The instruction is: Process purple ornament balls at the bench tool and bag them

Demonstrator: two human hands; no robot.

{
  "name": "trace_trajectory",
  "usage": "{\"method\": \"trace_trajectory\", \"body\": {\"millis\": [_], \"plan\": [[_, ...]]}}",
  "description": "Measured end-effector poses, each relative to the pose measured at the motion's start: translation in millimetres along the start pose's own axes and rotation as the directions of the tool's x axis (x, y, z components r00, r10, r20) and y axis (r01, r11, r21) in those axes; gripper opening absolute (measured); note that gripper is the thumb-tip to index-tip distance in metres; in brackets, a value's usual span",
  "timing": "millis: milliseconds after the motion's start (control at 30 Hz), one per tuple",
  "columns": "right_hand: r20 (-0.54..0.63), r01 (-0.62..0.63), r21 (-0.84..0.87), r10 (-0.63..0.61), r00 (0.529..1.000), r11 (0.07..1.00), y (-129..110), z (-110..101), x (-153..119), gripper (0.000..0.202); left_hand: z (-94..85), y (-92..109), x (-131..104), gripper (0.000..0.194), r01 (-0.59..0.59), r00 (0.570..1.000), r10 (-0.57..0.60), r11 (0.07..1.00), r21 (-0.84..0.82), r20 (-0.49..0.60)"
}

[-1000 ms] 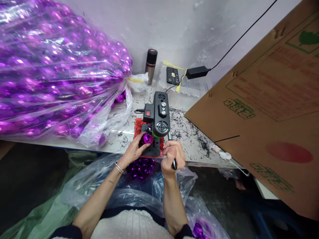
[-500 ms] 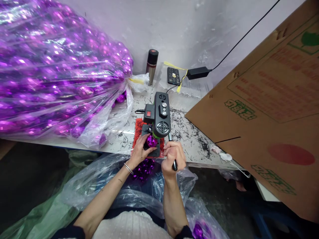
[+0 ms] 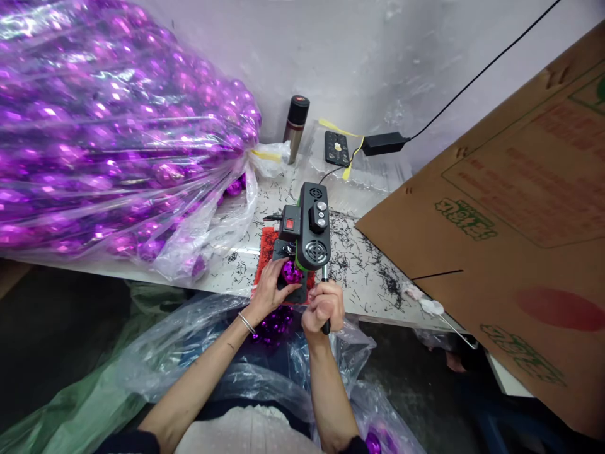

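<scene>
A small black bench drill press [image 3: 314,228] with a red switch stands on a red mat [image 3: 265,251] at the table's front edge. My left hand [image 3: 269,291] holds a shiny purple bauble [image 3: 292,272] between thumb and fingers, on the machine's base plate under its head. The bauble's top is partly hidden by the head. My right hand [image 3: 324,307] is wrapped round the black-gripped lever [image 3: 326,272] on the machine's right side. Below the table edge, more purple baubles [image 3: 274,325] lie in clear plastic at my lap.
A huge clear bag of purple baubles [image 3: 118,139] fills the left. Behind the machine are a thermos [image 3: 296,129], a phone [image 3: 336,149] and a black power adapter [image 3: 385,143] with its cord. A large cardboard box [image 3: 510,208] leans in at right. Black shavings [image 3: 390,284] litter the white table.
The view has shifted slightly, so everything sits a little further right. My right hand has moved slightly with the lever. My left hand keeps the bauble in place.
</scene>
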State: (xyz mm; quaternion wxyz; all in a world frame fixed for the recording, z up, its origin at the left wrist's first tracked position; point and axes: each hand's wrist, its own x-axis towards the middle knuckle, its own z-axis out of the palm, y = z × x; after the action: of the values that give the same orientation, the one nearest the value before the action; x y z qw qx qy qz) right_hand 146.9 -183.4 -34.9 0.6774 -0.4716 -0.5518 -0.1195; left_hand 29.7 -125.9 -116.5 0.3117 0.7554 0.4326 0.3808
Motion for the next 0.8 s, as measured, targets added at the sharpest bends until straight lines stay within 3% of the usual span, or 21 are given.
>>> {"method": "trace_trajectory", "body": {"millis": [133,700,800], "plan": [[-0.04,0.003,-0.017,-0.003,0.999,1.0,4,4,-5,0.042,-0.6,1,0,0.061,0.0,1.0,0.0,1.0,-0.002,0.009],[-0.004,-0.042,0.066,0.043,0.999,0.997,11,1,-13,0.045,-0.7,2,2,0.059,-0.022,1.0,0.022,0.999,-0.043,0.007],[0.019,0.012,0.025,-0.013,1.0,1.0,15,0,-17,0.045,0.3,1,1,0.061,-0.019,1.0,0.019,0.999,-0.046,0.002]]}}
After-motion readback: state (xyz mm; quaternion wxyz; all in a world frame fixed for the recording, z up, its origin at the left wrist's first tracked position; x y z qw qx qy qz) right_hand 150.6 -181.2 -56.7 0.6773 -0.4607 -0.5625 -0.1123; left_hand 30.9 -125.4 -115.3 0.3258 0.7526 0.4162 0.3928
